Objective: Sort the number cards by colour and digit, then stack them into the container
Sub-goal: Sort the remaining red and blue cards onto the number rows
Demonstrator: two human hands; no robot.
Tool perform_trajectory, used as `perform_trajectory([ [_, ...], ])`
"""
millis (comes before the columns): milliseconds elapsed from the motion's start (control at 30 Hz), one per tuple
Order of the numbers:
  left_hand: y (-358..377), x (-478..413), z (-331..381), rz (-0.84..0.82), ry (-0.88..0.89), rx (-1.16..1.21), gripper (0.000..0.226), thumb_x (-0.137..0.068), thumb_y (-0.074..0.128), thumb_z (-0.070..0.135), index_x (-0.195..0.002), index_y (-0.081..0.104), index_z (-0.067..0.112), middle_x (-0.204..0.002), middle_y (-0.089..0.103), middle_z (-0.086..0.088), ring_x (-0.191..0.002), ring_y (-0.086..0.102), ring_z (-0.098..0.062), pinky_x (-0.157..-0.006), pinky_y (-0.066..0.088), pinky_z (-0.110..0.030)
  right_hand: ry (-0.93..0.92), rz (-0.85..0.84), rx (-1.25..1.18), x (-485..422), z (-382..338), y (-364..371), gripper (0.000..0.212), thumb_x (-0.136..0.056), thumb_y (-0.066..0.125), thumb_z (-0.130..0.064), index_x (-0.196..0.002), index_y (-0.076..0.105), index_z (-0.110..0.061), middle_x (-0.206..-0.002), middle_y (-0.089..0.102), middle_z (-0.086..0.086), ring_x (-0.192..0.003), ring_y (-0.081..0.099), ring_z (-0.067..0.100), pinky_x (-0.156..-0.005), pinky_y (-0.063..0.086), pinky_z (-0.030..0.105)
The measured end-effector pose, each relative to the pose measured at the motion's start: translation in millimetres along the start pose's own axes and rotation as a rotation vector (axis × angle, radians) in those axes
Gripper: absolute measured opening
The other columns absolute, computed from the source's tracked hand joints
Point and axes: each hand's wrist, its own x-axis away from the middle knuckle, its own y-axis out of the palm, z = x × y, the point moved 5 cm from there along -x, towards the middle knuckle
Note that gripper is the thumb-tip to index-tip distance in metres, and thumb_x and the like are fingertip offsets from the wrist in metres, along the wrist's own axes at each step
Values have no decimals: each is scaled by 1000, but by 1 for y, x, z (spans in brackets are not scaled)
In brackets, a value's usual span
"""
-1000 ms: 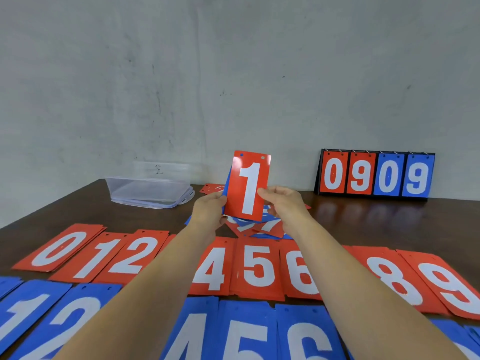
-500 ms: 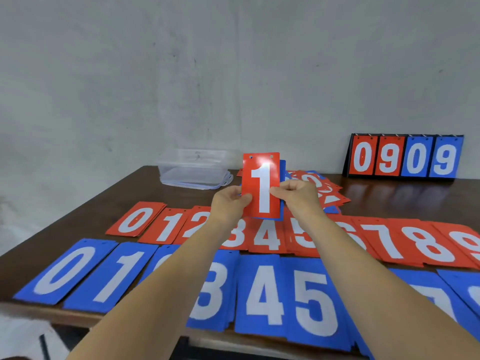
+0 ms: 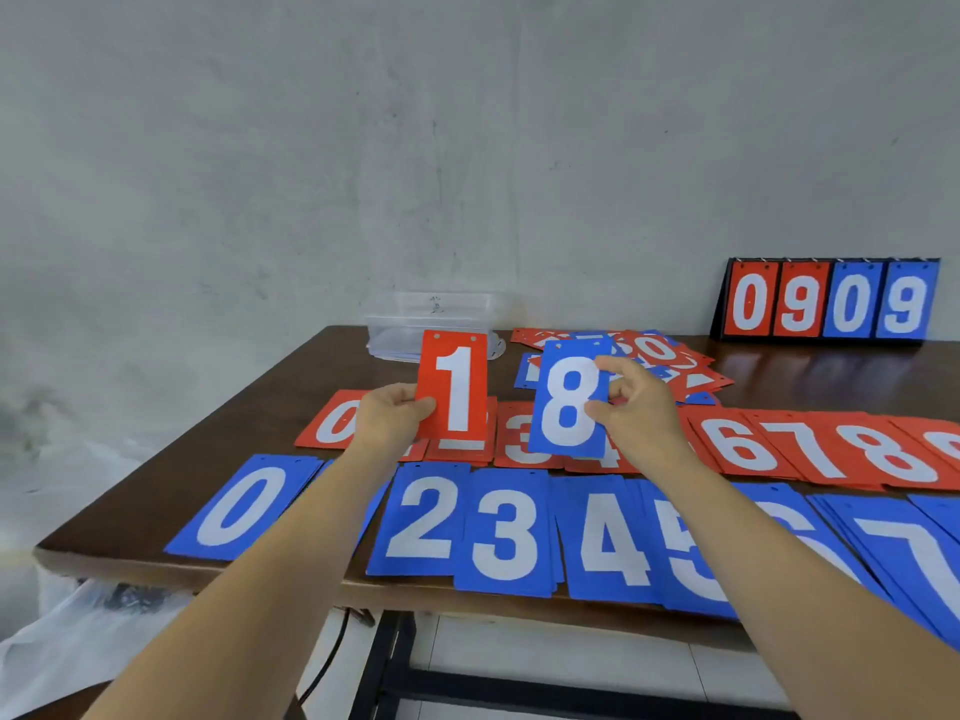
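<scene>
Broadly, the dark wooden table (image 3: 218, 449) fills the lower half of the view, with its left edge running back toward the wall. A row of blue cards (image 3: 498, 532), 0 up through 7, lies along the near edge, and their lower borders nearly reach it. Just behind, touching and overlapping, runs a row of red cards (image 3: 810, 449). Bare wood shows along the left end and on the far right in front of the scoreboard (image 3: 828, 301), which stands against the wall reading 0909. A loose pile of mixed cards (image 3: 654, 356) sits at the back, near the clear plastic container (image 3: 431, 319) by the wall. Above the red row, the left hand (image 3: 387, 420) pinches a red 1 card (image 3: 457, 387) by its left edge, upright. Just beside it, the right hand (image 3: 639, 407) pinches a blue 8 card (image 3: 569, 402) by its right edge, slightly tilted.
</scene>
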Motion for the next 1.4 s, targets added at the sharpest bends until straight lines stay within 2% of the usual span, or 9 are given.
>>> perform_trajectory([
  [100, -29, -14, -9, 62, -24, -60, 18, -94, 62, 16, -110, 67, 10, -101, 73, -9, -89, 71, -24, -86, 57, -42, 22, 10, -14, 1, 5, -1, 64, -86, 69, -4, -142, 44, -21, -94, 63, 7, -94, 61, 21, -83, 54, 37],
  [200, -51, -29, -16, 120, -42, -137, 23, -94, 61, 16, -116, 66, 9, -108, 71, -11, -94, 68, -26, -87, 55, -41, 30, 21, -29, -1, 6, -4, 72, -85, 69, -2, -146, 36, -23, -90, 67, 17, -92, 65, 30, -82, 56, 44],
  [467, -55, -53, -34, 149, -34, -434, 40, -92, 63, 14, -130, 57, 2, -125, 63, -13, -113, 61, -29, -95, 48, -35, 43, -5, 15, -6, 9, -1, 64, -87, 69, -6, -142, 41, -21, -91, 66, 22, -94, 64, 34, -77, 57, 41],
  [833, -43, -55, -35, 133, 112, -1034, 35, -91, 65, 25, -122, 61, 9, -113, 67, -10, -99, 64, -26, -78, 53, -35, 68, -2, 26, -4, 18, -2, 61, -87, 69, -7, -140, 44, -21, -96, 66, 15, -94, 65, 27, -77, 58, 43],
  [933, -43, -53, -32, 146, 113, -1082, 20, -90, 64, 24, -101, 63, 8, -88, 63, -7, -79, 61, -23, -62, 49, -31, 71, 11, 24, 0, 19, -6, 60, -87, 69, -7, -140, 45, -19, -85, 65, 7, -85, 65, 17, -66, 55, 29],
  [1033, -38, -48, -29, 145, 121, -1054, 26, -90, 65, 23, -107, 62, 4, -92, 63, -10, -83, 61, -26, -63, 47, -33, 72, 31, 28, 4, 18, -14, 59, -87, 69, -7, -140, 46, -18, -80, 62, 2, -77, 62, 10, -61, 48, 20],
  [1200, -18, -29, -15, 113, 182, -970, 48, -89, 66, 35, -128, 57, 10, -121, 65, -10, -106, 62, -28, -81, 53, -39, 78, 24, 6, 11, 18, -30, 58, -87, 69, -9, -140, 46, -18, -92, 67, 5, -91, 67, 20, -71, 60, 40],
  [1300, 1, -15, -5, 86, 186, -992, 55, -87, 67, 43, -131, 55, 13, -122, 65, -7, -106, 62, -25, -72, 50, -34, 93, 41, -27, 17, 21, -46, 55, -87, 69, -8, -137, 48, -17, -98, 67, 7, -95, 67, 22, -66, 58, 32],
  [1400, 25, -1, 8, 57, 213, -1056, 56, -88, 64, 49, -131, 54, 14, -119, 64, -6, -102, 62, -25, -70, 52, -34, 107, 54, -54, 24, 26, -65, 53, -87, 69, -7, -135, 49, -16, -98, 68, 11, -95, 68, 24, -74, 60, 40],
])
